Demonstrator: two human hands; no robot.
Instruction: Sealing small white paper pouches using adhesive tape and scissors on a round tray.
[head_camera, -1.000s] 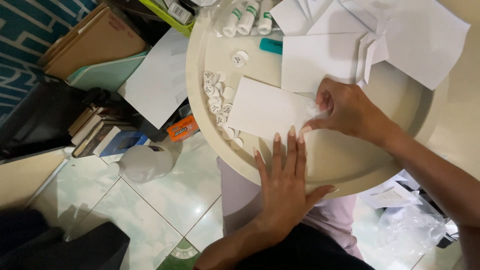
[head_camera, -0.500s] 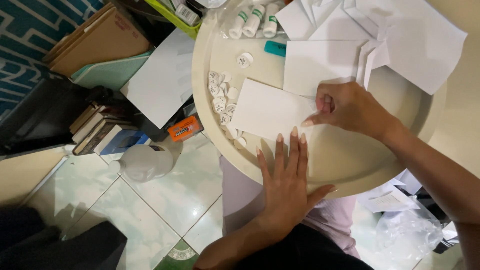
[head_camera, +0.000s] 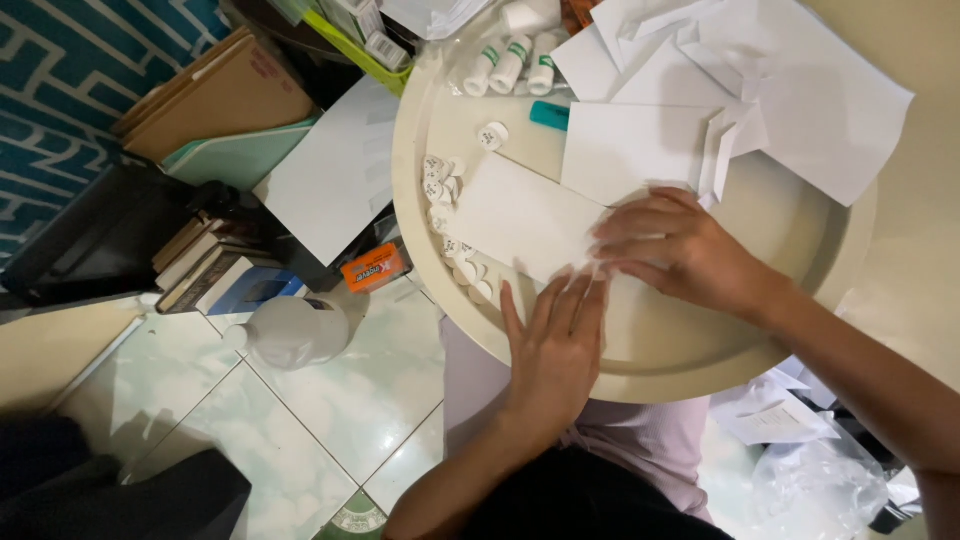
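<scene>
On the round cream tray (head_camera: 640, 370), a white paper sheet (head_camera: 520, 215) lies flat, left of centre. The left hand (head_camera: 555, 345) presses its near edge, fingers straight and close together. The right hand (head_camera: 680, 250) rests fingertips on the sheet's right end, fingers slightly spread. Small white caps (head_camera: 445, 190) crowd the sheet's left edge; a sliding sheet could likely push them off the rim.
</scene>
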